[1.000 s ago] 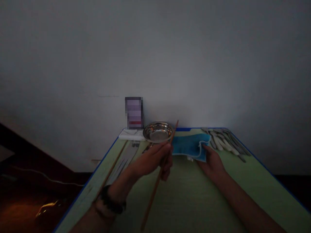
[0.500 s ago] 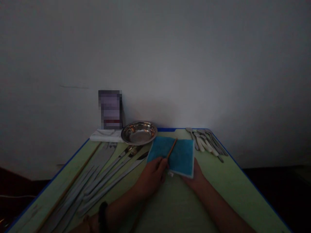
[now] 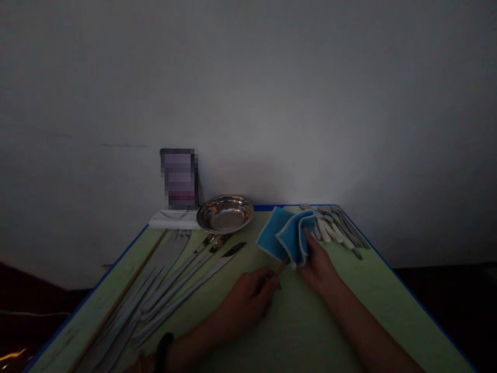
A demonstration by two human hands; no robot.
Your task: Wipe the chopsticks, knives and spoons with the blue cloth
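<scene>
— Near the middle of the green table (image 3: 349, 311), what has the left hand (image 3: 252, 296) got?

— A thin wooden stick (image 3: 281, 268). The fingers are curled tight around it, and only a short piece shows beyond the fingertips. A dark wristband (image 3: 163, 352) sits on that wrist.

— And where does the stick go?

— Its far end runs up into the blue cloth (image 3: 289, 235) and is hidden there. The cloth is bunched in folds over it, just beyond the left hand.

— Who holds the cloth?

— The right hand (image 3: 319, 265). Its fingers are closed on the folds from the right side, pinching them around the stick.

— What lies farther out?

— Behind the cloth to the left, a shallow metal bowl (image 3: 225, 213) stands near the wall, with a white napkin (image 3: 171, 220) beside it. A row of long knives (image 3: 182, 282) fans across the left of the table, and a second stick (image 3: 120, 300) lies along their outer side. Spoons (image 3: 337, 228) are laid out at the far right corner, just beside the cloth.
</scene>
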